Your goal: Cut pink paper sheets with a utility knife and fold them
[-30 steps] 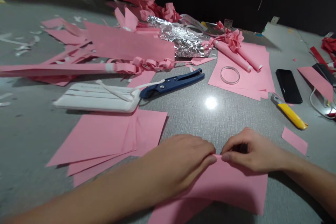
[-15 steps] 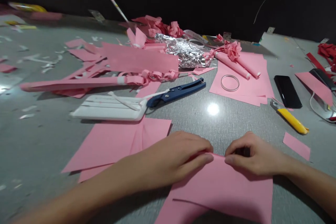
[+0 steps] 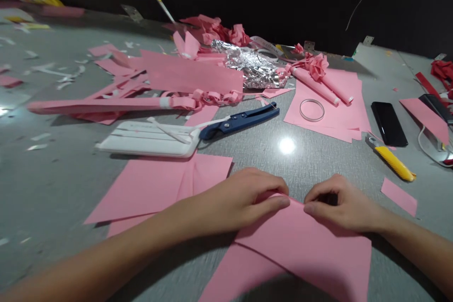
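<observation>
By the left grip [image 3: 253, 197] and right grip [image 3: 348, 208], a pink rectangular paper sheet [image 3: 311, 245] was pinched at its far edge; it was judged light, crease-prone, best held there.

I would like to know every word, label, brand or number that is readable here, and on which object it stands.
No text can be read with certainty.
White band behind the foil: dark printed letters, too small and blurred to read surely.
White flat case: faint marks near its far edge, too small to read.
Held pink sheet: no writing visible.
</observation>
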Demonstrator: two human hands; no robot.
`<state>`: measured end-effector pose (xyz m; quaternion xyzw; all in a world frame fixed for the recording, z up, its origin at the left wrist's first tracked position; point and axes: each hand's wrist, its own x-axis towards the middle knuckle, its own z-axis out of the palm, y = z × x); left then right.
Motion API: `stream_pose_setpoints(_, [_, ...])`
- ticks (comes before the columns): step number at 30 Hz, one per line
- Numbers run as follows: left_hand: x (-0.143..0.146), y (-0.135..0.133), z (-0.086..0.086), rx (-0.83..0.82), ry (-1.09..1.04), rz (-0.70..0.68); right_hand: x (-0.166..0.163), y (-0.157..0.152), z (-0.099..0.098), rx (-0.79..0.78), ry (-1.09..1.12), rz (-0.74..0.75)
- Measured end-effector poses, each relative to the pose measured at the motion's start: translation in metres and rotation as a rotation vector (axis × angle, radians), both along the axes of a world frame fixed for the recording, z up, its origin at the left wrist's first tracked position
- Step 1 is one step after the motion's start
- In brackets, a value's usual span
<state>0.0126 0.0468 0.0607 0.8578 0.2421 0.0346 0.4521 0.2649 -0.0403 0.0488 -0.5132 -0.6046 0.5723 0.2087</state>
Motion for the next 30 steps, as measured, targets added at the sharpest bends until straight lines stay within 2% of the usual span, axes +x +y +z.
stream_pose_setpoints(5, [0.001, -0.002, -0.002, -0.006, -0.03, 0.014, -0.001, -0.001, -0.002, 0.026, -0.001, 0.002])
stream_pose_setpoints(12, [-0.001, 0.008, -0.003, -0.235, 0.011, 0.233, 0.002, 0.001, -0.001, 0.054, -0.016, -0.04])
stream_pose_setpoints(30, [0.003, 0.004, -0.008, -0.169, -0.099, 0.214, 0.0, 0.001, -0.002, 0.064, -0.015, 0.011])
